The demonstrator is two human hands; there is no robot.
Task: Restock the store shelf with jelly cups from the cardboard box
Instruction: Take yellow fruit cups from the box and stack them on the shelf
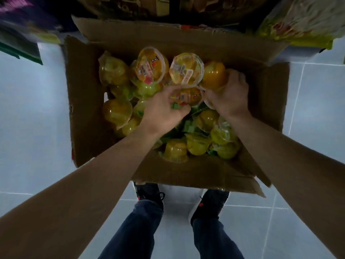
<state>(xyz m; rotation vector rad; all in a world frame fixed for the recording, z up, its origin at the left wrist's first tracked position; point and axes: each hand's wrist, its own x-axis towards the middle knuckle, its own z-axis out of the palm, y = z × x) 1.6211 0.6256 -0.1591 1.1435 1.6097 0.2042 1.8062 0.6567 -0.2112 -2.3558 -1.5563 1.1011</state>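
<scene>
An open cardboard box (268,101) lies on the tiled floor, filled with several clear jelly cups of yellow and orange jelly. My left hand (164,111) reaches into the middle of the box and pinches a lidded jelly cup (194,96) at its near edge. My right hand (229,98) curls round an orange jelly cup (212,74) at the box's far right. Two cups with printed lids, one (149,67) and the other (186,70), lie tilted just beyond my hands. Loose green wrappers (190,126) show between the cups.
Packaged goods (302,17) on the shelf's bottom stand beyond the box at the top right, more packs (22,38) at the top left. My feet (149,193) stand at the box's near flap (186,174). Pale floor tiles (33,101) lie on both sides.
</scene>
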